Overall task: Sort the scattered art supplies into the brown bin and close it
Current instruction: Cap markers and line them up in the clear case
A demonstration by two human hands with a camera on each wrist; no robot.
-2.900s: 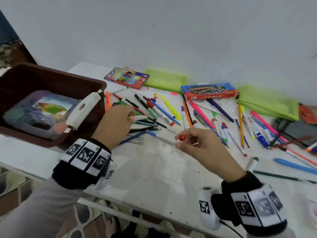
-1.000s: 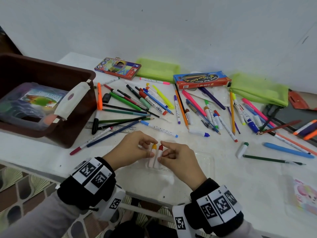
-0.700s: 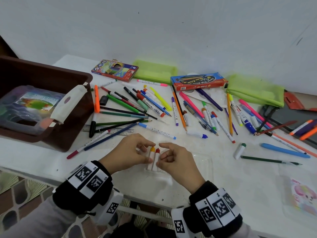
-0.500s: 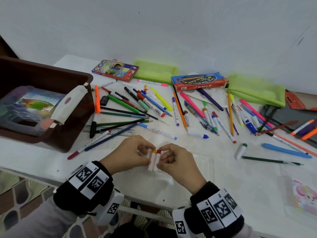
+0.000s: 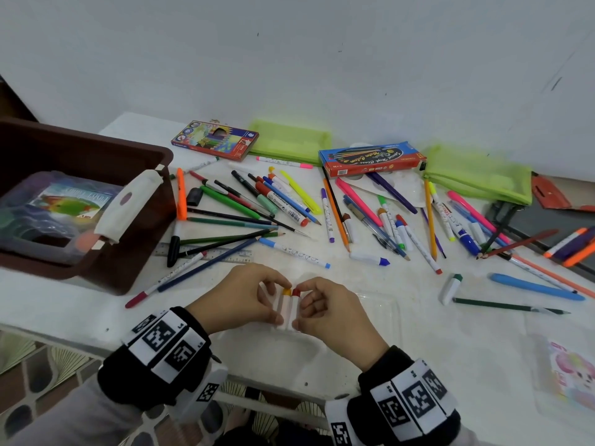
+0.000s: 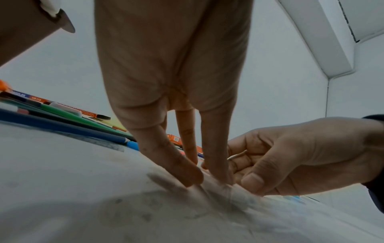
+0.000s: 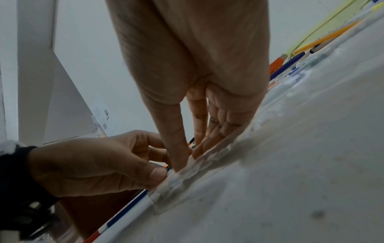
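Observation:
Two short white markers lie side by side at the table's front edge, over a clear plastic tray. One has a yellow cap, the other a red cap. My left hand pinches the yellow-capped marker between thumb and fingers. My right hand pinches the red-capped one. In the left wrist view my left fingertips press down at the tray; in the right wrist view my right fingertips do the same. The brown bin stands open at the left, with a clear plastic box inside.
Many pens, pencils and markers lie scattered across the middle and right of the table. Two boxes of colours and two green pouches sit by the wall. A white latch handle hangs on the bin's rim. A ruler lies near the bin.
Both hands came back from the pen pile to the front edge, each with a short marker. Over the last second they have kept the two markers together, barely moving.

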